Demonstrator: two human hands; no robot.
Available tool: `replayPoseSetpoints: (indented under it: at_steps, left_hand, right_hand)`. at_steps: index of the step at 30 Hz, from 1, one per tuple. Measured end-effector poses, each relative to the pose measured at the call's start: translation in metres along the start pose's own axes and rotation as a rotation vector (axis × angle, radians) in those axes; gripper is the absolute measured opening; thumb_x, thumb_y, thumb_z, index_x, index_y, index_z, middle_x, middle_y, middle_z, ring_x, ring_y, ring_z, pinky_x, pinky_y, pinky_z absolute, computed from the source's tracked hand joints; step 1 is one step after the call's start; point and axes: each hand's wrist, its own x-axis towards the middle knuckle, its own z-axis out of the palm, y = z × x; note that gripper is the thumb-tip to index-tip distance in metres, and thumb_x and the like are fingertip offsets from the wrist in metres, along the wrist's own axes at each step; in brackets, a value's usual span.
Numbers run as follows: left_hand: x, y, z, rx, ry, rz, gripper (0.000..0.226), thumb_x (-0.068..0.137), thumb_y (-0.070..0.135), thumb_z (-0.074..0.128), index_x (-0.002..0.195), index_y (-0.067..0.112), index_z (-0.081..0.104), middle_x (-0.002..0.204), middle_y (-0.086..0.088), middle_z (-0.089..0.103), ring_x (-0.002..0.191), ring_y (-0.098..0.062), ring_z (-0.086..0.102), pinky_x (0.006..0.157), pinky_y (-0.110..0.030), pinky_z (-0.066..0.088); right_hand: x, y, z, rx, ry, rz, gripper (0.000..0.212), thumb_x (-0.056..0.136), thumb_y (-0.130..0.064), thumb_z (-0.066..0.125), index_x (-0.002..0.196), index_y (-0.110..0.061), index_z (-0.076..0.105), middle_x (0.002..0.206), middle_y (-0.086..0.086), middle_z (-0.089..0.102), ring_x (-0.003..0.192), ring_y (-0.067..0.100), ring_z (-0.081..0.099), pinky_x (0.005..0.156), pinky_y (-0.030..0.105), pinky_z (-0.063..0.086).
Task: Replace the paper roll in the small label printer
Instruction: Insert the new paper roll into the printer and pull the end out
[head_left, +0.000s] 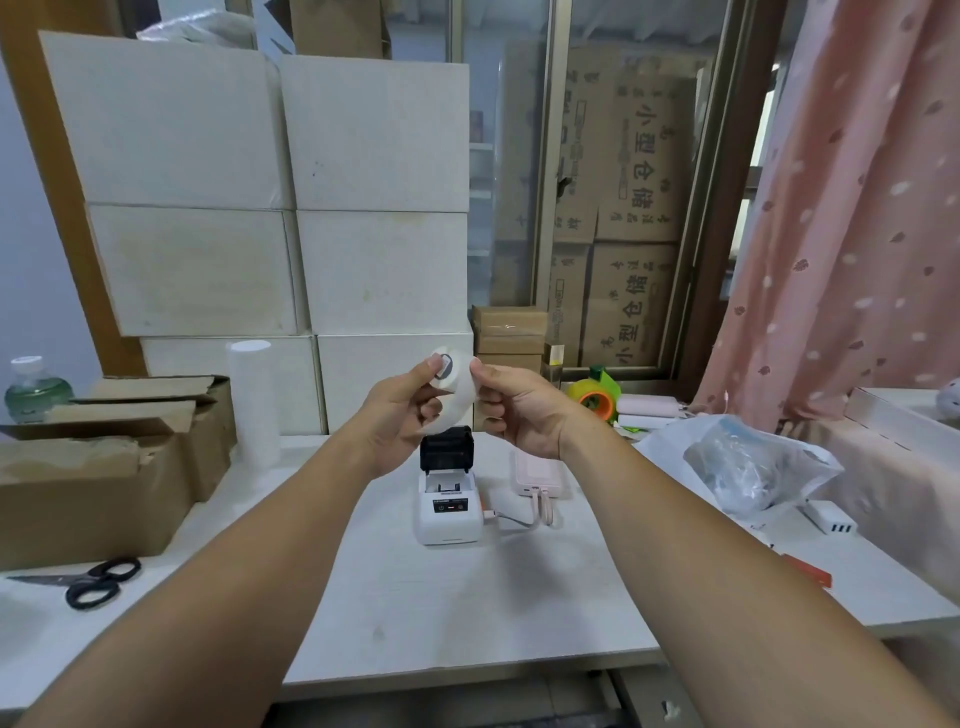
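The white tabletop (467, 613) carries the label printer (448, 506) at centre, lid raised, with a pink power bank (540, 480) just beside it. Black scissors (98, 582) and cardboard boxes (104, 467) lie left; a plastic bag (748, 467) lies right.

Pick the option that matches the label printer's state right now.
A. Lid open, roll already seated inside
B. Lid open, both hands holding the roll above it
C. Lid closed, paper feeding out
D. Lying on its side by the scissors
B: the label printer stands with its black lid raised, while the left hand and right hand hold the white paper roll in the air above it.
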Motion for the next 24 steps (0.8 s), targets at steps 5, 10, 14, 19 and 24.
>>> replayPoseSetpoints:
  at_steps: [5, 10, 14, 19, 24]
  left_hand:
    - [0.007, -0.01, 0.008, -0.036, 0.072, 0.049, 0.082, 0.069, 0.06, 0.083, 0.129, 0.005, 0.066, 0.124, -0.022, 0.071, 0.097, -0.028, 0.066, 0.085, -0.034, 0.051]
    - [0.007, -0.016, 0.015, -0.068, 0.114, 0.003, 0.083, 0.067, 0.066, 0.076, 0.127, 0.009, 0.068, 0.112, -0.016, 0.074, 0.093, -0.029, 0.066, 0.08, -0.037, 0.051]
    - [0.005, -0.02, 0.019, 0.012, 0.187, -0.058, 0.048, 0.093, 0.054, 0.061, 0.118, 0.015, 0.069, 0.1, -0.013, 0.076, 0.075, -0.024, 0.064, 0.064, -0.033, 0.05]
    - [0.006, -0.017, 0.002, 0.313, 0.253, 0.083, 0.016, 0.094, 0.02, 0.068, 0.107, 0.009, 0.07, 0.106, -0.023, 0.071, 0.062, -0.023, 0.059, 0.062, -0.036, 0.046]
    - [0.0, -0.012, 0.006, 0.429, 0.298, 0.143, 0.025, 0.093, 0.028, 0.071, 0.1, 0.006, 0.061, 0.096, -0.019, 0.073, 0.055, -0.021, 0.058, 0.064, -0.037, 0.046]
  right_hand:
    - [0.004, 0.006, -0.001, -0.006, 0.038, -0.072, 0.024, 0.088, -0.034, 0.079, 0.095, -0.014, 0.069, 0.068, -0.004, 0.05, 0.062, 0.01, 0.041, 0.06, 0.026, 0.029]
    - [0.005, 0.011, -0.001, -0.085, 0.122, -0.112, 0.017, 0.096, -0.027, 0.076, 0.104, -0.011, 0.075, 0.074, -0.005, 0.057, 0.065, 0.009, 0.046, 0.058, 0.022, 0.038]
    - [0.01, 0.015, -0.005, -0.218, 0.256, -0.124, 0.029, 0.09, -0.032, 0.082, 0.104, -0.007, 0.081, 0.078, -0.003, 0.065, 0.071, 0.013, 0.048, 0.061, 0.026, 0.043]
    - [0.012, 0.019, -0.014, -0.248, 0.316, -0.053, 0.022, 0.087, -0.027, 0.085, 0.095, -0.006, 0.082, 0.09, 0.009, 0.07, 0.081, 0.019, 0.056, 0.072, 0.03, 0.052]
    - [0.019, 0.026, -0.011, -0.205, 0.332, -0.008, 0.018, 0.088, -0.022, 0.085, 0.093, -0.005, 0.08, 0.064, -0.003, 0.063, 0.063, 0.013, 0.05, 0.056, 0.022, 0.047]
